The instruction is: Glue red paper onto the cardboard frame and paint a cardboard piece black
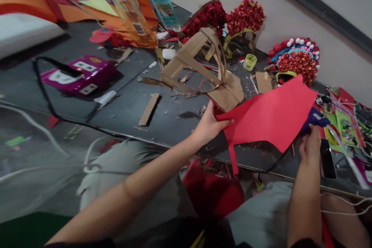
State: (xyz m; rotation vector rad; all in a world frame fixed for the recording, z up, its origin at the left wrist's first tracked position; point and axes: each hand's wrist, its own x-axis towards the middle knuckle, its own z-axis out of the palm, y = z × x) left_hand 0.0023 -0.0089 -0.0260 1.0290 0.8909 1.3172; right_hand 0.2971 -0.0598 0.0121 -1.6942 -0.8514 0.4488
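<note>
At the left of the frame, a glossy purple plastic power socket box sits on the dark grey table, a black cable plugged into it. Right of it lies a short, flat brown cardboard strip. An open frame of bent brown cardboard stands at upper centre. Just below it, your left hand has thumb and fingers clamped on the narrow left end of a bright red, irregularly cut sheet, which spreads across right of centre, a thin strip hanging down. Your right hand, at the right, has its fingers closed around a dark blue plastic glue gun, partly hidden behind the sheet's right edge. Beside that hand lies a black phone.
</note>
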